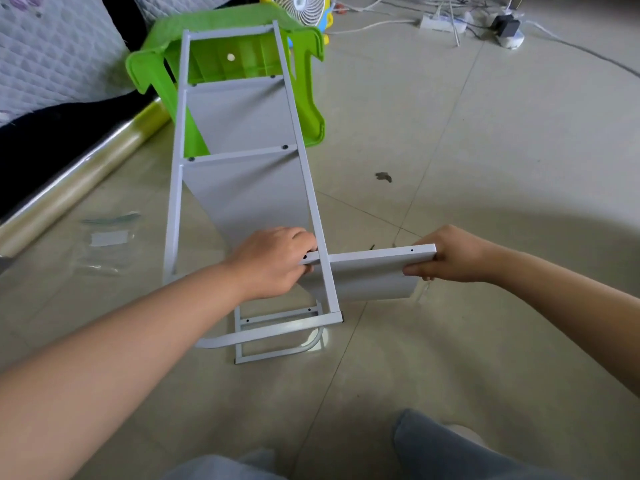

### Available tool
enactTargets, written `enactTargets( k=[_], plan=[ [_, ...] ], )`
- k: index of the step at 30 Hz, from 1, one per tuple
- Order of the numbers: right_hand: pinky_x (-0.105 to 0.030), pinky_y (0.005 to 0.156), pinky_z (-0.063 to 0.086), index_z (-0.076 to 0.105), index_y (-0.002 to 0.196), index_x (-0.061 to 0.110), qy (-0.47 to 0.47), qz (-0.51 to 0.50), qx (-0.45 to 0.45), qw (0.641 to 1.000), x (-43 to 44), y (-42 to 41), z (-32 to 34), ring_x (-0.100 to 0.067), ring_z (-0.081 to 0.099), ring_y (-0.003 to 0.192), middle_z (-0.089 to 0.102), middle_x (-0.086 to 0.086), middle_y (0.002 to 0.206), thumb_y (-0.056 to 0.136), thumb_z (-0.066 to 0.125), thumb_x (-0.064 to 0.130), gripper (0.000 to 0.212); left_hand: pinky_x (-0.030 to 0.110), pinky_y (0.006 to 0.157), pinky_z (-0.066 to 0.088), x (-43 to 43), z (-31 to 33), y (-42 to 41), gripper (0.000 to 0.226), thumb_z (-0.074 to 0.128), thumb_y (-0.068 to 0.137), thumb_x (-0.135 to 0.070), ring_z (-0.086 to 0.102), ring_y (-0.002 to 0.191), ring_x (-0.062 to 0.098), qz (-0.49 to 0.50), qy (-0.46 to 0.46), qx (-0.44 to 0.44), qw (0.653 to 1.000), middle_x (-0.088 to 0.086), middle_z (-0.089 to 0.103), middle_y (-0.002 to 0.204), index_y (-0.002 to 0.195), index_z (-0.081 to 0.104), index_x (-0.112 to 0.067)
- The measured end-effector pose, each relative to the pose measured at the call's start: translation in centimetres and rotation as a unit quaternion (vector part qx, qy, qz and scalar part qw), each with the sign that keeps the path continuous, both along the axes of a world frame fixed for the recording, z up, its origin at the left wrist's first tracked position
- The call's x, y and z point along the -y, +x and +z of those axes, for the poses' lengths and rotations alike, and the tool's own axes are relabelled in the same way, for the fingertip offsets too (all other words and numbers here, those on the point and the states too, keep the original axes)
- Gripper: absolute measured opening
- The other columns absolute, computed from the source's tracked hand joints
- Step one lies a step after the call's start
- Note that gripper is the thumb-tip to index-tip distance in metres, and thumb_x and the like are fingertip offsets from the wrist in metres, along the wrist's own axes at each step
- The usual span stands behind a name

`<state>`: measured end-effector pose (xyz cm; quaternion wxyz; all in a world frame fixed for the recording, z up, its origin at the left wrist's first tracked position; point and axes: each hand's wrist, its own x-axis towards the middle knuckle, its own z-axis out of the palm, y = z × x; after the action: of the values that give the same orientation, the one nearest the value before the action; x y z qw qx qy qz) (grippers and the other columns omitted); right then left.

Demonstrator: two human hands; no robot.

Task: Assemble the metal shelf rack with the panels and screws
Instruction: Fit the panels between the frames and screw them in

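A white metal rack frame [301,157] lies on the tiled floor, its far end propped on a green plastic stool [221,57]. Two grey shelf panels [242,116] sit fixed between its side rails with dark screws. A third grey panel [370,271] passes crosswise under the right rail near the frame's near end. My left hand [273,261] grips the panel's left end inside the frame. My right hand [450,254] holds its right end, outside the rail. A few small dark screws [372,247] lie on the floor just behind the panel.
An empty clear plastic bag [107,240] lies left of the frame. A roll of clear film [86,178] and a quilted mattress [52,46] are at far left. A fan [301,8], power strip [443,24] and cables lie at the back. My knees are at the bottom.
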<state>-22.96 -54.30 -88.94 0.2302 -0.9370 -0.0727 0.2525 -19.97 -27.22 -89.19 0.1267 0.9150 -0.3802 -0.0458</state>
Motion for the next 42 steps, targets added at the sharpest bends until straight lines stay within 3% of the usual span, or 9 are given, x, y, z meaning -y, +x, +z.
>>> enactTargets(
  k=[3, 8, 13, 18, 24, 29, 33, 37, 42],
  plan=[
    [-0.013, 0.055, 0.04, 0.054, 0.06, 0.022, 0.009, -0.017, -0.01, 1.0, 0.2, -0.2, -0.2, -0.001, 0.056, 0.055, 0.063, 0.004, 0.059, 0.084, 0.066, 0.023, 0.026, 0.026, 0.047, 0.037, -0.3, -0.1, 0.1, 0.013, 0.068, 0.068, -0.011, 0.06, 0.055, 0.031, -0.049, -0.002, 0.041, 0.998, 0.01, 0.061, 0.066, 0.075, 0.059, -0.003],
    [-0.007, 0.053, 0.039, 0.051, 0.061, 0.029, 0.029, -0.036, 0.001, 0.999, 0.2, -0.5, -0.1, 0.003, 0.055, 0.05, 0.067, -0.005, 0.068, 0.086, 0.063, 0.022, 0.029, 0.028, 0.043, 0.037, -0.2, -0.3, 0.2, 0.016, 0.069, 0.065, -0.002, 0.055, 0.048, 0.032, -0.074, 0.005, 0.029, 0.997, 0.012, 0.056, 0.059, 0.069, 0.054, -0.002],
    [-0.013, 0.047, 0.033, 0.043, 0.056, 0.02, -0.042, -0.039, -0.018, 0.998, 0.0, -0.5, -0.8, -0.017, 0.045, 0.056, 0.047, 0.002, 0.056, 0.085, 0.063, 0.03, 0.037, 0.034, 0.055, 0.04, -0.3, -0.6, 0.1, 0.015, 0.069, 0.074, 0.001, 0.058, 0.064, 0.037, -0.053, 0.004, -0.015, 0.998, 0.018, 0.059, 0.071, 0.078, 0.055, 0.003],
    [-0.027, 0.05, 0.028, 0.044, 0.062, 0.009, -0.045, -0.04, -0.059, 0.996, -0.5, -0.4, -2.2, -0.023, 0.043, 0.063, 0.047, -0.008, 0.064, 0.079, 0.069, 0.035, 0.041, 0.028, 0.067, 0.026, 0.4, -0.2, 0.1, 0.015, 0.047, 0.093, -0.026, 0.051, 0.098, 0.028, -0.006, 0.097, -0.061, 0.993, 0.009, 0.055, 0.1, 0.091, 0.045, -0.011],
    [-0.023, 0.057, 0.038, 0.052, 0.062, 0.016, -0.042, -0.058, -0.075, 0.995, 1.3, -1.2, -1.9, -0.022, 0.053, 0.072, 0.055, -0.002, 0.068, 0.083, 0.066, 0.028, 0.028, 0.028, 0.062, 0.029, 0.2, 0.2, 0.2, 0.027, 0.049, 0.092, -0.027, 0.053, 0.09, 0.027, 0.055, 0.171, -0.047, 0.983, 0.006, 0.058, 0.096, 0.073, 0.033, -0.016],
    [-0.028, 0.071, 0.045, 0.069, 0.094, 0.013, -0.038, -0.007, -0.025, 0.999, 1.6, -1.7, 0.1, -0.019, 0.06, 0.082, 0.068, -0.003, 0.087, 0.081, 0.066, 0.021, 0.016, 0.028, 0.06, 0.023, 0.4, 0.6, -0.1, 0.042, 0.048, 0.093, -0.025, 0.045, 0.079, 0.024, 0.059, 0.144, -0.07, 0.985, 0.001, 0.046, 0.078, 0.06, 0.021, -0.024],
    [-0.027, 0.067, 0.041, 0.063, 0.092, 0.019, -0.179, 0.093, 0.036, 0.979, 0.3, -1.8, 1.1, -0.021, 0.057, 0.085, 0.053, 0.003, 0.077, 0.087, 0.055, 0.025, 0.011, 0.028, 0.059, 0.026, 0.2, 0.4, -0.2, 0.023, 0.051, 0.087, -0.019, 0.043, 0.073, 0.023, 0.067, 0.107, -0.075, 0.989, -0.006, 0.04, 0.067, 0.069, 0.038, -0.019],
    [-0.028, 0.066, 0.037, 0.05, 0.104, 0.014, -0.25, 0.143, 0.071, 0.955, -2.6, -1.9, -0.4, -0.028, 0.057, 0.098, 0.058, -0.006, 0.104, 0.095, 0.041, 0.031, 0.021, 0.028, 0.063, 0.036, 0.2, 0.6, -0.2, 0.009, 0.057, 0.083, -0.02, 0.056, 0.083, 0.027, 0.063, 0.078, -0.103, 0.99, 0.004, 0.06, 0.084, 0.079, 0.052, -0.014],
    [-0.027, 0.065, 0.03, 0.037, 0.092, 0.018, -0.199, 0.151, 0.096, 0.964, -3.5, -1.4, -0.3, -0.029, 0.055, 0.095, 0.059, -0.009, 0.102, 0.096, 0.041, 0.035, 0.018, 0.029, 0.077, 0.044, -0.3, 0.5, -0.4, 0.047, 0.056, 0.072, -0.046, 0.058, 0.097, 0.025, 0.065, 0.023, -0.102, 0.992, 0.002, 0.063, 0.101, 0.104, 0.062, -0.012]
  ],
)
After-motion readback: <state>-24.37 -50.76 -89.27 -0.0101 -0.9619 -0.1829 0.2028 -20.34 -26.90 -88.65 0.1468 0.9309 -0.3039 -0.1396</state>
